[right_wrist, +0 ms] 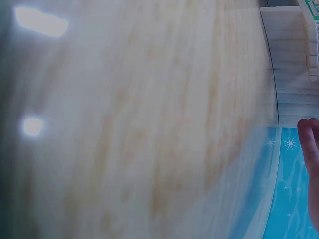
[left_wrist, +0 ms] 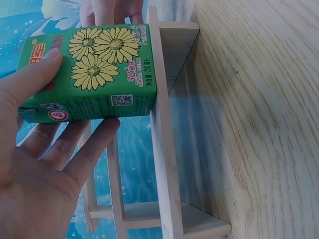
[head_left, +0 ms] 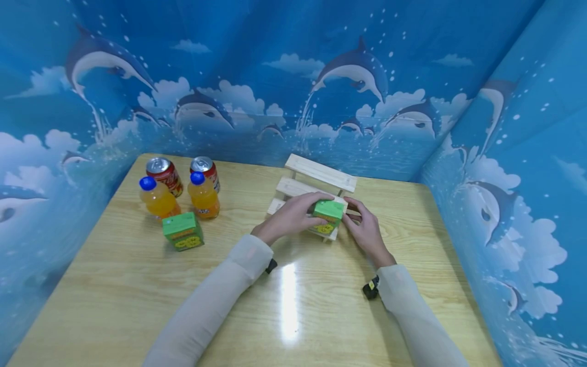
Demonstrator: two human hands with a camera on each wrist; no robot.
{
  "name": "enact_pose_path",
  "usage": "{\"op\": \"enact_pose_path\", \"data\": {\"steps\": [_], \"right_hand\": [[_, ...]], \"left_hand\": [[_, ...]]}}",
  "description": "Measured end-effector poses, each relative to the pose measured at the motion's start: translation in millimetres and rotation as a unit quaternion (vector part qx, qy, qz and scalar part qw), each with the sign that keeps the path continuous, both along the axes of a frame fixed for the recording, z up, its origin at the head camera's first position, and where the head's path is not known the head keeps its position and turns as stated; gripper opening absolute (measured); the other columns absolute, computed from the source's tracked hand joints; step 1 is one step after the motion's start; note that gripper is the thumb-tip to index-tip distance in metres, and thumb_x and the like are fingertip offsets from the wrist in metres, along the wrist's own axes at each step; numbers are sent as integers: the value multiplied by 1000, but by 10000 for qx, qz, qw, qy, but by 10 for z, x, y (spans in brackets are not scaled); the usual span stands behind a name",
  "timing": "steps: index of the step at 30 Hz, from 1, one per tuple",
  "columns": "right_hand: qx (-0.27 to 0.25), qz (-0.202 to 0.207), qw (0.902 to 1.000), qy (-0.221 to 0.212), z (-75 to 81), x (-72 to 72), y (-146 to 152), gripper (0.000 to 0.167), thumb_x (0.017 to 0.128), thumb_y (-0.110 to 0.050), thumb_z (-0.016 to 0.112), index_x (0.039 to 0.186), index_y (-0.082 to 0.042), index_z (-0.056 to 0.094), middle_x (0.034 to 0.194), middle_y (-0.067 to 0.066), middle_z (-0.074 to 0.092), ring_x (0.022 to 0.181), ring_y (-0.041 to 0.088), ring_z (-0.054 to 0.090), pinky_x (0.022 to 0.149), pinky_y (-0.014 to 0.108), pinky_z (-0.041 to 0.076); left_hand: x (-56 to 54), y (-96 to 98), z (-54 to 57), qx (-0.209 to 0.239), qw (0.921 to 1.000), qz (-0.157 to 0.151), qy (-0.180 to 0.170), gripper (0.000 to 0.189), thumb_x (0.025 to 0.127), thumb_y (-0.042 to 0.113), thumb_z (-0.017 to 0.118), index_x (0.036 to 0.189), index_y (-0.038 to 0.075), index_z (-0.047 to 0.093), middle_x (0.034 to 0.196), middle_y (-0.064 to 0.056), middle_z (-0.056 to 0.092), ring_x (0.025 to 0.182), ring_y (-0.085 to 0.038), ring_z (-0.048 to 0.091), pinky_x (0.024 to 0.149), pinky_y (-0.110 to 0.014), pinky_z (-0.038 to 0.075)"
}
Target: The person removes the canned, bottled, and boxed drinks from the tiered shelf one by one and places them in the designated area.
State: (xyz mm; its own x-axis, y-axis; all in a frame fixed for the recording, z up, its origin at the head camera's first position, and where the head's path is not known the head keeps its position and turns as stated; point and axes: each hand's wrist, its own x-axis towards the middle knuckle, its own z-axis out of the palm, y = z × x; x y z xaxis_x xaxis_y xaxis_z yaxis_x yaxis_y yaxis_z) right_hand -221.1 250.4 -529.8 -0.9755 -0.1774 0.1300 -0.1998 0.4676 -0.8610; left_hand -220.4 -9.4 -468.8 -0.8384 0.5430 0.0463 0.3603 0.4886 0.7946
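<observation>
My left hand [head_left: 293, 216] grips a green drink carton [head_left: 330, 208] with yellow flowers on its front. In the left wrist view the thumb lies on the carton's front and fingers reach along its side. The carton stands on the lowest tier of a pale wooden stepped rack [head_left: 321, 172], near its right end. Close to that end is my right hand [head_left: 365, 232], with its fingertips at the rack's edge; whether they press on it I cannot tell. In the right wrist view only some fingers [right_wrist: 310, 144] show, fairly straight.
At the table's left stand two red cans [head_left: 170, 178] [head_left: 212, 176], two orange drink bottles [head_left: 160, 201] [head_left: 204, 199] with blue caps, and another green carton [head_left: 183, 232]. A blue dolphin-print curtain [head_left: 257, 61] hangs behind and beside the wooden table [head_left: 321, 311].
</observation>
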Motion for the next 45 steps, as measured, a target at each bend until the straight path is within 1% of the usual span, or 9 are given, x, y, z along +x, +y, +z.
{"op": "enact_pose_path", "data": {"steps": [5, 9, 12, 16, 21, 26, 33, 36, 45], "right_hand": [[17, -13, 10000, 30, -15, 1, 12, 56, 108, -27, 72, 159, -13, 54, 150, 21, 61, 134, 41, 67, 111, 46, 58], [94, -64, 9999, 2, -22, 16, 14, 60, 107, -37, 73, 159, -15, 54, 151, 21, 60, 135, 41, 66, 112, 49, 57], [122, -97, 9999, 37, -27, 23, 14, 62, 106, -41, 73, 159, -15, 54, 151, 20, 59, 135, 41, 65, 113, 51, 57], [125, -109, 9998, 53, -32, 32, 15, 63, 106, -41, 73, 160, -14, 53, 151, 20, 59, 135, 40, 65, 113, 52, 56], [119, -77, 9999, 11, -31, 38, 20, 65, 106, -42, 72, 161, -14, 52, 152, 20, 59, 135, 41, 65, 113, 52, 56], [104, -71, 9999, -12, -29, 36, 22, 64, 106, -42, 72, 161, -16, 52, 152, 20, 58, 135, 40, 65, 113, 52, 56], [86, -34, 9999, -71, -28, 43, 22, 63, 107, -42, 72, 162, -20, 52, 154, 19, 57, 137, 39, 64, 114, 53, 55], [61, -31, 9999, -96, -22, 47, 26, 62, 106, -43, 72, 161, -21, 52, 154, 19, 56, 137, 39, 64, 114, 54, 55], [28, 12, 9999, -145, -34, 40, 37, 61, 107, -42, 71, 162, -23, 52, 155, 18, 55, 139, 39, 62, 116, 55, 54]], "left_hand": [[24, -48, 1, 36, 9999, 113, 57, 68, 98, 29, 85, 159, 28, 55, 160, 2, 60, 139, -21, 62, 117, -47, 54], [46, -114, -26, 158, 9996, 228, 88, 68, 97, 29, 86, 158, 28, 57, 159, 3, 60, 138, -20, 63, 115, -46, 54], [72, -172, -35, 293, 9991, 321, 8, 68, 96, 27, 86, 157, 29, 58, 158, 4, 61, 135, -19, 64, 112, -45, 57], [105, -253, -22, 412, 9983, 413, -55, 67, 96, 25, 86, 157, 27, 58, 157, 3, 61, 133, -20, 65, 110, -46, 58], [136, -358, 0, 386, 9978, 536, 81, 67, 96, 26, 86, 157, 27, 58, 157, 2, 61, 136, -23, 64, 111, -48, 58], [173, -476, 0, 405, 9967, 699, 121, 65, 96, 26, 86, 155, 32, 59, 156, 3, 62, 131, -23, 67, 105, -47, 61], [218, -660, -12, 616, 9942, 882, 64, 66, 96, 22, 87, 156, 27, 59, 148, 0, 66, 122, -23, 69, 98, -44, 64], [238, -746, -16, 693, 9923, 1028, 4, 66, 96, 24, 87, 156, 27, 59, 147, -1, 66, 122, -23, 69, 99, -44, 64], [293, -1004, -27, 693, 9864, 1487, 46, 67, 96, 30, 87, 156, 25, 59, 143, -2, 69, 123, -26, 69, 100, -48, 63]]}}
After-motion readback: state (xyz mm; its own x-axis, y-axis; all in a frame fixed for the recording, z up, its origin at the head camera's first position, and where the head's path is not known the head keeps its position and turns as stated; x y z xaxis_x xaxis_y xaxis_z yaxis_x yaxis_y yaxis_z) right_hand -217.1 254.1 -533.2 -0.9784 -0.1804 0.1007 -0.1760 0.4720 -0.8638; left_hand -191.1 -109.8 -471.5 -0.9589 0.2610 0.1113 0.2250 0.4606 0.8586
